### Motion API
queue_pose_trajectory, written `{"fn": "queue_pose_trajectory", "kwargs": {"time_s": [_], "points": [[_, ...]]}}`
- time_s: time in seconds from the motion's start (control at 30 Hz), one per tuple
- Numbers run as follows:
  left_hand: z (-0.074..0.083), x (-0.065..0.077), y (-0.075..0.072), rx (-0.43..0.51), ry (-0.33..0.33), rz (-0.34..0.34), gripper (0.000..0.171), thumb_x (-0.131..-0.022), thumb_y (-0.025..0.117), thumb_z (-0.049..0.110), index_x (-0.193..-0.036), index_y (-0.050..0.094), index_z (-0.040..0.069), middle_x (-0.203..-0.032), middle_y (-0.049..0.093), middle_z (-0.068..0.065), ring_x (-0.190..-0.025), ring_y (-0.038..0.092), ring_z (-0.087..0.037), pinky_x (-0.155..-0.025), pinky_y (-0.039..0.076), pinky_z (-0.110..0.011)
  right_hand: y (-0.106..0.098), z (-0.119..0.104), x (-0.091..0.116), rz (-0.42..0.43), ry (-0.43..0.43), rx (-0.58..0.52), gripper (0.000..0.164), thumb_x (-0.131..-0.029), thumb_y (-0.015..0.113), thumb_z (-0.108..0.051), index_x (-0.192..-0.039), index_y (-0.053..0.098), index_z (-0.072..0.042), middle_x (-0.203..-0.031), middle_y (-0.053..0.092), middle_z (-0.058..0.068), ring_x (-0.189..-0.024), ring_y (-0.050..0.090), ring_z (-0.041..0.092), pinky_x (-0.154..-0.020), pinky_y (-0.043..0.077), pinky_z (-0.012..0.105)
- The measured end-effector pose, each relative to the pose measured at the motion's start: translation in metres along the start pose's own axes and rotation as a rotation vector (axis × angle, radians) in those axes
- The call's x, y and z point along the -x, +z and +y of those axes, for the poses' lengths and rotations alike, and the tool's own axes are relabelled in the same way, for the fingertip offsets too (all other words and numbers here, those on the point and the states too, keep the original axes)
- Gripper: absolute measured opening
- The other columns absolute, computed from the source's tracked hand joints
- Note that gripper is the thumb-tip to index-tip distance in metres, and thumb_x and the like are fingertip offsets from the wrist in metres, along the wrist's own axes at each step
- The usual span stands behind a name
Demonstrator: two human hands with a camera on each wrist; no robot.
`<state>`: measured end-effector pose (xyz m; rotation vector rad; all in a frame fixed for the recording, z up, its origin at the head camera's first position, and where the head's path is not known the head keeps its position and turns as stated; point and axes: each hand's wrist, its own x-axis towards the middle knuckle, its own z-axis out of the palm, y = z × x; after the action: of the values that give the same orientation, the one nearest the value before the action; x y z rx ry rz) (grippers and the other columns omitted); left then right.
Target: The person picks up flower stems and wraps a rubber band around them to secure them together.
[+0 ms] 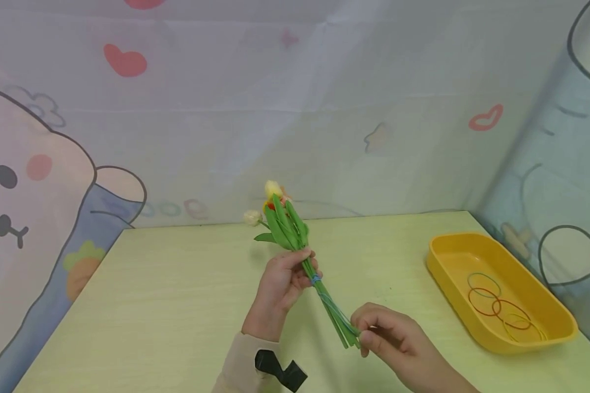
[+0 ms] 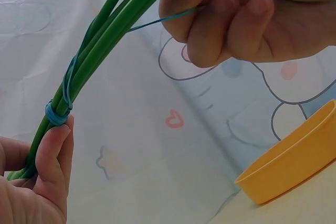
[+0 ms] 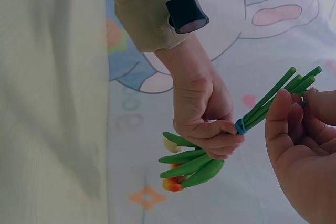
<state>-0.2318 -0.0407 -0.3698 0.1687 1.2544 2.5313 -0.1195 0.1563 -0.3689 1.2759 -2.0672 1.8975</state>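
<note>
A bunch of tulips with green leaves and yellow, white and orange-red blooms is held over the table, blooms pointing away. My left hand grips its stems just below the leaves. Beside those fingers a blue rubber band is wound tightly round the stems. A loop of the band runs along the stems toward their cut ends, stretched by my right hand. In the left wrist view, the curled right fingers hold the taut blue strand. The exact pinch of thumb and fingertip is partly hidden.
A yellow tray stands on the right of the pale table. Several loose rubber bands, red, green and yellow, lie in it. A printed cloth backdrop rises behind the table's far edge.
</note>
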Motion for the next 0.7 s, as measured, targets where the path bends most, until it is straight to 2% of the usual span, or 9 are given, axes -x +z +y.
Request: {"fn": "queue_pose_trajectory", "kwargs": {"time_s": [0.4, 0.7], "points": [[-0.003, 0.003, 0.004, -0.036, 0.005, -0.076, 0.030, -0.100, 0.044, 0.002, -0.077, 0.063, 0.007, -0.063, 0.063, 0.001, -0.056, 0.065, -0.009, -0.056, 0.058, -0.019, -0.002, 0.019, -0.003, 0.035, -0.110, 0.087, 0.027, -0.089, 0.046, 0.023, -0.097, 0.053, -0.002, -0.092, 0.053, 0.010, -0.085, 0.051, 0.018, -0.065, 0.051, 0.029], [-0.003, 0.008, 0.009, -0.132, 0.021, -0.084, 0.029, -0.098, 0.050, 0.005, -0.075, 0.066, 0.010, -0.063, 0.064, 0.001, -0.055, 0.067, -0.010, -0.053, 0.058, -0.020, 0.001, 0.028, -0.005, 0.073, -0.141, 0.136, 0.028, -0.087, 0.049, 0.024, -0.098, 0.055, -0.002, -0.092, 0.053, 0.009, -0.083, 0.050, 0.017, -0.067, 0.052, 0.029]]}}
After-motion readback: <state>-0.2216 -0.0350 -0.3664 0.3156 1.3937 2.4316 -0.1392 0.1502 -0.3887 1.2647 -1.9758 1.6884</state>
